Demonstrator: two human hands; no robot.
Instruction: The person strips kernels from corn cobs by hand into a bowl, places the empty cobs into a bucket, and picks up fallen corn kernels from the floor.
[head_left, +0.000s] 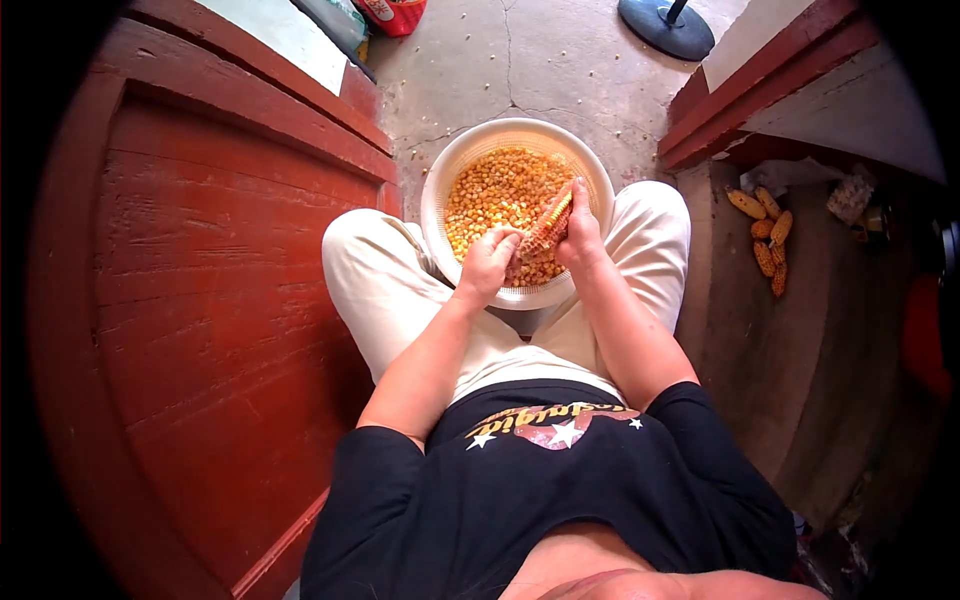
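Note:
Over a round white basket [435, 190] of loose yellow kernels [505, 185], both my hands hold one corn cob [548, 222]. The cob lies slantwise, its upper end toward the right; much of it is bare and reddish, with a strip of yellow kernels left along it. My right hand [580, 228] wraps round its upper right part, thumb on top. At the lower left end, my left hand [490, 258] is closed, its fingertips against the cob and partly hidden. The basket sits between my knees.
Several corn cobs [770, 235] lie on the floor at the right, beside a plastic bag [850, 195]. A red wooden door [220, 330] stands close at the left. Beyond the basket are scattered kernels, a black round base [667, 28] and a red package [397, 14].

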